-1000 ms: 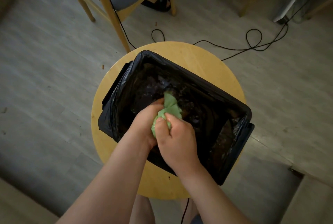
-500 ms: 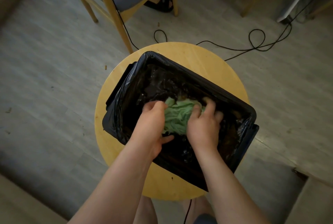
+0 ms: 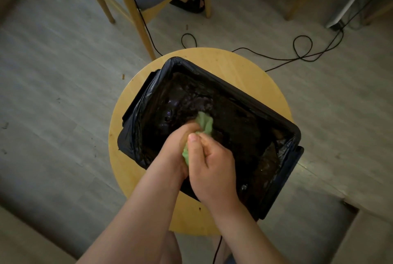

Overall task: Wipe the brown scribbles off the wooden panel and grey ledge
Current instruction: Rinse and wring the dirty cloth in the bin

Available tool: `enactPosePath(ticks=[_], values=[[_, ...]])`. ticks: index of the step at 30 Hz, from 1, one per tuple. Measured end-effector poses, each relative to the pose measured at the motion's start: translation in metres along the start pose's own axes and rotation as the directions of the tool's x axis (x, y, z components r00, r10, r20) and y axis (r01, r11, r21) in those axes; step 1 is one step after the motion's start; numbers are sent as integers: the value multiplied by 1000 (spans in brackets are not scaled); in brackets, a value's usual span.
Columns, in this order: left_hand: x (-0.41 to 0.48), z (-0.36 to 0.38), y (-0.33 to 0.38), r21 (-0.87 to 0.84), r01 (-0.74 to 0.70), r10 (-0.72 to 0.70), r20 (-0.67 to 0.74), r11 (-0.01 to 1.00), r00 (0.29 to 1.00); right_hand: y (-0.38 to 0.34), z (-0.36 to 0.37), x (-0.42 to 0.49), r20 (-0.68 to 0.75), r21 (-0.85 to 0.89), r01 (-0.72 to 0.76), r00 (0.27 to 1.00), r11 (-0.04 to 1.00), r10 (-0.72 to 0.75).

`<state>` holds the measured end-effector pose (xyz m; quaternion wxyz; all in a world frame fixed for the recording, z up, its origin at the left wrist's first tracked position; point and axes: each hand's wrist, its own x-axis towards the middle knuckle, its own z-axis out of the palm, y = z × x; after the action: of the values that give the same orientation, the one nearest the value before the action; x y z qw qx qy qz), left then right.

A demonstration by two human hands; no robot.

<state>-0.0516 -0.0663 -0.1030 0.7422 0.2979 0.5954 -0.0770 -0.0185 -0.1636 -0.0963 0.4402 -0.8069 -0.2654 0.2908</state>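
Head view, over the middle of the bag-lined bin (image 3: 276, 116) on the round tabletop (image 3: 223, 61): left hand (image 3: 173, 150) and right hand (image 3: 212, 165), fingers curled tight, clamp the bunched green cloth (image 3: 204, 122), likely wringing it so drips fall inside; panel and ledge out of frame.

No writing, label, brand mark or number can be read anywhere in this view; the dim light leaves every thing plain and unmarked to the eye.
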Motion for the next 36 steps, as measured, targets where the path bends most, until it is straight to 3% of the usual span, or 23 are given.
enactPosePath(ticks=[5,9,12,14,16,19,23,28,32,36], values=[[-5,-2,-5,-56,-40,37,-49,998,998,19,10,12,-48,-208,75,995,975,-87],[-6,7,-1,-77,-67,65,-29,995,997,31,-1,31,-55,-354,-44,998,934,26],[-10,5,-1,10,-122,123,-52,992,991,38,-8,35,-100,-295,-211,977,932,190],[-11,0,1,68,-162,169,-126,985,978,35,-12,32,-137,-149,-295,951,944,276],[-9,-5,3,134,-194,217,-187,972,958,42,-19,32,-211,2,-408,892,913,400],[-11,-11,6,184,-191,226,-196,964,954,42,-29,29,-236,89,-567,787,819,570],[-11,-13,6,182,-150,184,-187,972,965,37,-25,20,-289,14,-535,806,844,516],[-15,-3,6,85,-66,79,-154,994,985,38,-4,28,-24,-61,-593,805,803,592],[-14,5,7,-71,5,-12,-93,997,996,29,9,27,95,77,-477,878,875,470],[-11,3,14,-228,41,-62,-83,973,995,-3,4,6,89,91,-226,972,970,219]])
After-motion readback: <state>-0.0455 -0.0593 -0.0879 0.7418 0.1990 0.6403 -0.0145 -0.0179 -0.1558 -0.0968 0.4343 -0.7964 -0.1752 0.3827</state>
